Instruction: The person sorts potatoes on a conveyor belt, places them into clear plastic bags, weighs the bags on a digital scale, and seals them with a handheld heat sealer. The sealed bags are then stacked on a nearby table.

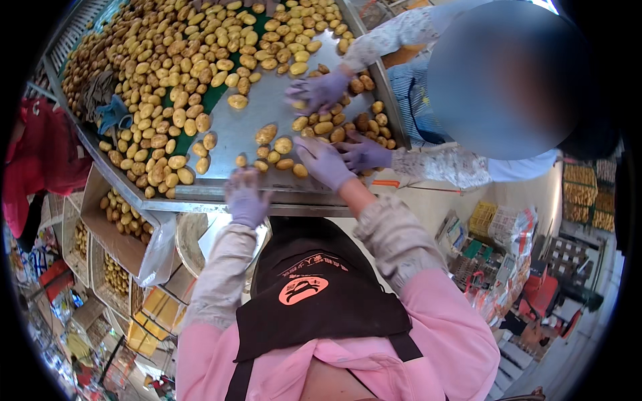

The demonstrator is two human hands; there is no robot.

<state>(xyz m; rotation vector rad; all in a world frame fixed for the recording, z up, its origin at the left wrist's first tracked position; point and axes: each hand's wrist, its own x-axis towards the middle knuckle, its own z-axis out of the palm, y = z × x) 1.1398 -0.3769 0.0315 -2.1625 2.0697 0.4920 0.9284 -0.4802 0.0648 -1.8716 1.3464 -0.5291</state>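
Note:
Yellow-brown potatoes (274, 156) lie loosely on a sloping metal sorting table (234, 130) in front of me. My left hand (247, 200), in a lilac glove, is over the table's near edge, just below a few of the potatoes. Its fingers are apart and slightly blurred, and I see nothing in them. My right hand (326, 164), gloved alike, reaches over the table with fingers stretched out, beside the potatoes and touching or nearly touching a co-worker's gloved hand (364, 152). The co-worker's other hand (321, 91) rests among potatoes farther up.
A large heap of potatoes (180, 53) covers the table's far left, with a blue cloth or glove (114, 113) on it. A potato-filled box (110, 230) stands below the left edge. The co-worker (428, 100) leans in from the right. Crates (491, 220) stand on the right-hand floor.

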